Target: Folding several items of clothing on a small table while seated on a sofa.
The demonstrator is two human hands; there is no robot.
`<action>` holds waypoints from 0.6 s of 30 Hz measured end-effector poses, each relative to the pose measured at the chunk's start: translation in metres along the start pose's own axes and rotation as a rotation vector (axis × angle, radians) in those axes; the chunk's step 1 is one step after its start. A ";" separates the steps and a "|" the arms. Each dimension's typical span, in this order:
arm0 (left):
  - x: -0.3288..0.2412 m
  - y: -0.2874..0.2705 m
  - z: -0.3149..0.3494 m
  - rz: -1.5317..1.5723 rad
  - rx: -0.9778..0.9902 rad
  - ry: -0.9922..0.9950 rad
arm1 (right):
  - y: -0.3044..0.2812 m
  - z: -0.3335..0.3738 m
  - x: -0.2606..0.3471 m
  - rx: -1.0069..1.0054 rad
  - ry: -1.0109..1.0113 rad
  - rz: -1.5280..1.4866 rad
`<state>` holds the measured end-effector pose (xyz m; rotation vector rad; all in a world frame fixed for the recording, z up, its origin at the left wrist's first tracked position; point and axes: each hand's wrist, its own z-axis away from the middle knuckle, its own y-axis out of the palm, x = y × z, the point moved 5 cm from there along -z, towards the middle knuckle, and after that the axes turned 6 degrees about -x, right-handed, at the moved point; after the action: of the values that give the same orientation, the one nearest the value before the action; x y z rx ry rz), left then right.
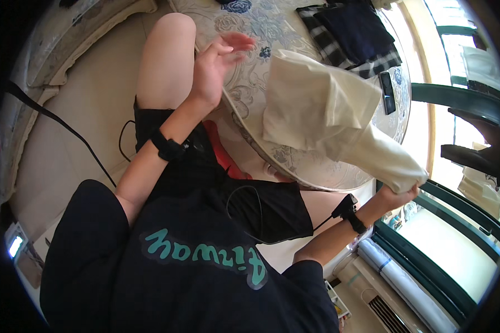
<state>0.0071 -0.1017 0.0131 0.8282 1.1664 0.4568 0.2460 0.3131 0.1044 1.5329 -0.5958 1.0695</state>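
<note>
A cream-coloured garment (319,108) lies partly over the round table (250,116), which has a floral cover. Its narrow end stretches toward the near right, where my right hand (400,197) is closed around the bunched cloth. The exact kind of garment cannot be told from its loose folds. My left hand (219,66) is raised over the table's left edge, apart from the cloth and holding nothing. Its fingers are stretched out and a little blurred. Each wrist wears a black band.
Folded clothes, dark navy (353,30) and black-and-white plaid (314,33), are stacked at the table's far side. A dark phone (388,93) lies near the right rim. Beyond stands a green-framed window (461,102). A rolled white sheet (400,283) is at lower right; a black cable (66,127) hangs left.
</note>
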 end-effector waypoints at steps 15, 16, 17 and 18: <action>0.119 0.072 0.072 -1.840 0.841 0.517 | -0.055 -0.002 -0.073 0.732 0.236 1.742; 0.127 0.073 0.076 -1.850 0.907 0.506 | -0.058 0.000 -0.063 0.717 0.285 1.704; 0.133 0.071 0.076 -1.844 0.913 0.502 | -0.066 0.001 -0.055 0.710 0.290 1.708; 0.139 0.067 0.074 -1.896 0.906 0.521 | -0.078 -0.001 -0.047 0.680 0.287 1.778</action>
<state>0.1311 0.0143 -0.0100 -0.0192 2.0990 -1.5886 0.2890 0.3251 0.0249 1.0197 -1.5604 2.9740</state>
